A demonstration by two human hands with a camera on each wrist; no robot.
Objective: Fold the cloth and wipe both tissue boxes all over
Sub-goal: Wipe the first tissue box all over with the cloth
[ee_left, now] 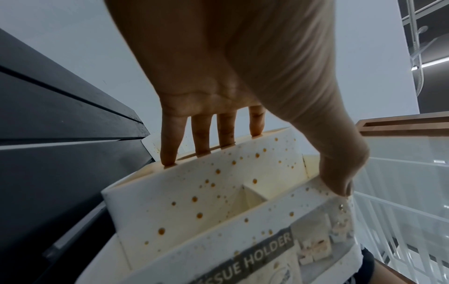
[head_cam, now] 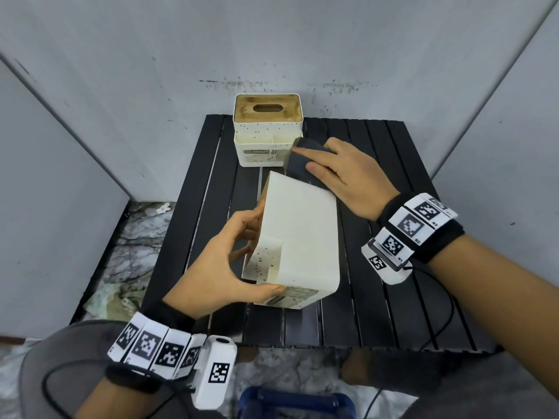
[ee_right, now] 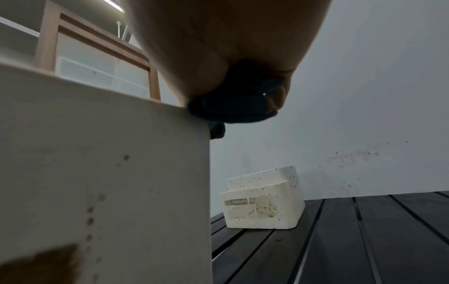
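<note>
A cream tissue box (head_cam: 299,234) speckled with brown spots is tipped over near the middle of the black slatted table (head_cam: 393,297). My left hand (head_cam: 230,258) grips its pocketed front, fingers inside the pocket (ee_left: 201,142) and thumb (ee_left: 340,173) on the labelled wall. My right hand (head_cam: 338,173) holds a folded dark cloth (head_cam: 302,160) against the box's far upper edge; in the right wrist view the cloth (ee_right: 233,107) sits on the box corner (ee_right: 189,123). A second speckled tissue box (head_cam: 267,131) with a wooden slotted lid stands upright at the table's far edge (ee_right: 262,201).
Grey walls close in behind and on both sides of the table. Crumpled paper and litter (head_cam: 121,285) lie on the marbled floor at the left. A blue object (head_cam: 296,400) sits below the table's near edge, and cables (head_cam: 438,316) trail from my wrists.
</note>
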